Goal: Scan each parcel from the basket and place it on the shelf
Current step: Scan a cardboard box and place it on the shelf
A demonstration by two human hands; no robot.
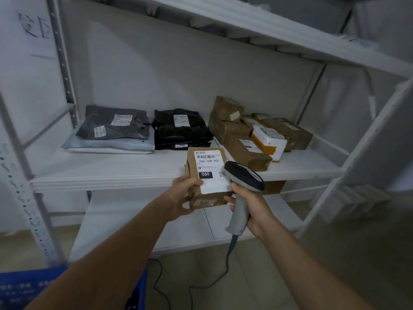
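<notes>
Here, the small brown cardboard parcel with a white shipping label point(207, 162) is held at centre frame, just over the front edge of the white metal shelf point(107, 173), label turned upward. It is gripped at its lower left corner by the left hand point(182, 195), thumb on top and fingers curled beneath. The grey handheld barcode scanner point(244, 176) is clasped by its handle in the right hand point(257, 206), fingers wrapped fully round it. Its head lies against or just beside the parcel's right edge.

Whether the label has been read cannot be told. A failed or wrong read is judged likely, since the head sits very near the label and closer to the small square code than to the barcode at the top. With only a one-handed corner grip, the parcel could be tipped or dropped if nudged by the scanner. The black cable point(201, 285), trailing to the floor at bottom centre, could be snagged near the blue plastic basket point(20, 287) at lower left, and the scanner tugged.

On the shelf, a grey plastic mailer bag point(114, 123) is stacked on paler ones at centre left, black plastic mailer bags point(181, 128) are piled at centre, and brown taped cartons point(245, 151) with a white-and-orange padded packet point(269, 142) are crowded at right. The back of the board is thus blocked, while bare board is seen only along the front left.
</notes>
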